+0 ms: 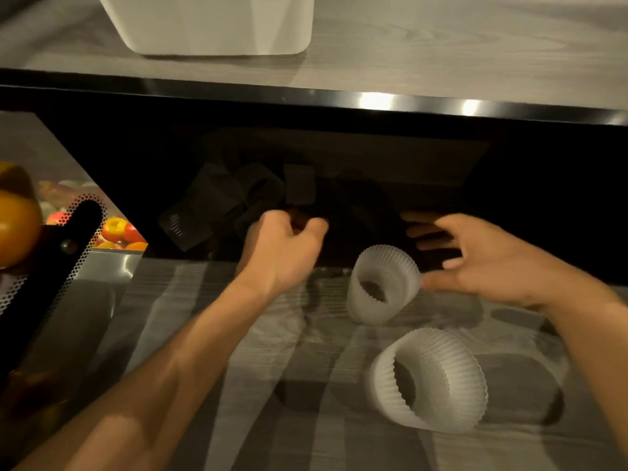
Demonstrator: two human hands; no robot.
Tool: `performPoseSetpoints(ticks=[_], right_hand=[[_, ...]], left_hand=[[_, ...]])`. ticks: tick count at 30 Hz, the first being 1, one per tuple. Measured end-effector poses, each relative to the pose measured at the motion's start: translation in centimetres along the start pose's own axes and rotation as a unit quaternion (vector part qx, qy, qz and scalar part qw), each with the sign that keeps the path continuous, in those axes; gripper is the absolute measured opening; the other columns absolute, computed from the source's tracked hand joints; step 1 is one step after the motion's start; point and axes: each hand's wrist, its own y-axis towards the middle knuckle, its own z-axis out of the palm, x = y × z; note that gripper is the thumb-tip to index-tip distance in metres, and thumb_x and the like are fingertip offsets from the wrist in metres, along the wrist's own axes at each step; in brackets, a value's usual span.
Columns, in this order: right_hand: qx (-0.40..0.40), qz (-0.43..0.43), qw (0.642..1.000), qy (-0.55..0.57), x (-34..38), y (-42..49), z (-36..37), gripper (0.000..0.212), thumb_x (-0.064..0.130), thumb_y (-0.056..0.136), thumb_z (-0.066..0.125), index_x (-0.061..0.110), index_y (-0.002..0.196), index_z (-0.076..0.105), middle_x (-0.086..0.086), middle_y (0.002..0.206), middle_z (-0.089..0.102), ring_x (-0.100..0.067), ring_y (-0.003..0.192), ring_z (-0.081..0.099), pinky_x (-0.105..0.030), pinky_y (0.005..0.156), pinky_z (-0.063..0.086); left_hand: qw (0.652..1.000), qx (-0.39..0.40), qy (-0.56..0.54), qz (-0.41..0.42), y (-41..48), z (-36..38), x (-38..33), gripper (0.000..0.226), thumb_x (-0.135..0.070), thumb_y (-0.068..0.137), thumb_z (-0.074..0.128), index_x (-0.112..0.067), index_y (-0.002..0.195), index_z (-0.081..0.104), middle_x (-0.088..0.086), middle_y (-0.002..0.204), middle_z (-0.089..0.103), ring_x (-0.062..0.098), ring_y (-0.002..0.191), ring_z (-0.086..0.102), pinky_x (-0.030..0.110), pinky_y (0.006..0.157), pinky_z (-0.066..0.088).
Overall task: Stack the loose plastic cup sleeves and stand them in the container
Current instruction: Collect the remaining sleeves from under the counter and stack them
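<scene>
— How do the fingers of the right hand lie?

— Spread wide and fairly straight. They reach out over the dark gap under the shelf and grip nothing. The thumb points left, and its tip is touching or just beside the right wall of the far sleeve; with the blur I cannot tell which.

— And the left hand?

— Its fingers are curled tightly, with the thumb bent across towards them. The fingertips are lost in the shadow, so I cannot tell whether they pinch anything.

— How many white cup sleeves are there?

— Two, both ribbed and both lying on their sides on the striped tabletop, with their open ends facing near and left. The far sleeve lies at the dark edge, between the two hands. The near sleeve lies to the right of the far one, apart from it and just left of the right forearm. They are not stacked.

— And the container?

— There is one, white with rounded corners, standing on the shelf at the far left, well apart from both sleeves. Its rim is cut off at the top, so its inside is hidden.

— Anything else?

— Several dark, flat shapes lie in the shadow beyond the left hand, too dim to count or name. At the far left are a big orange fruit, some smaller red and orange pieces, and a strip of perforated metal.
</scene>
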Motion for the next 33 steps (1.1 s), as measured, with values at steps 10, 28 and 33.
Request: performPoseSetpoints(ticks=[10,28,33], right_hand=[[-0.009,-0.084,0.977,-0.194,9.3,9.9,3.6,0.073,0.025,0.094,0.068,0.027,0.156,0.031,-0.002,0.156,0.037,-0.025,0.146,0.034,-0.032,0.112,0.036],[-0.081,-0.080,0.973,-0.200,6.3,18.9,6.2,0.076,0.017,0.094,0.069,0.014,0.157,0.027,-0.014,0.160,0.031,-0.034,0.147,0.030,-0.039,0.115,0.031],[-0.116,-0.038,0.991,-0.051,5.6,16.7,4.6,0.083,0.010,0.088,0.074,0.016,0.157,0.028,-0.012,0.156,0.037,-0.032,0.142,0.038,-0.033,0.104,0.041]], left_hand=[[0.941,-0.053,0.333,-0.020,2.1,-3.3,4.1,0.060,-0.075,0.080,0.063,-0.017,0.068,0.055,-0.001,0.075,0.060,0.027,0.093,0.062,0.042,0.096,0.048],[0.962,-0.070,0.262,-0.037,5.3,0.2,6.0,0.104,-0.075,0.082,0.060,-0.021,0.160,0.016,0.007,0.158,0.034,0.032,0.143,0.039,0.048,0.110,0.045],[0.974,-0.093,0.207,-0.017,4.7,0.1,5.3,0.102,-0.073,0.077,0.064,-0.025,0.156,0.022,0.007,0.151,0.039,0.034,0.133,0.048,0.043,0.101,0.048]])
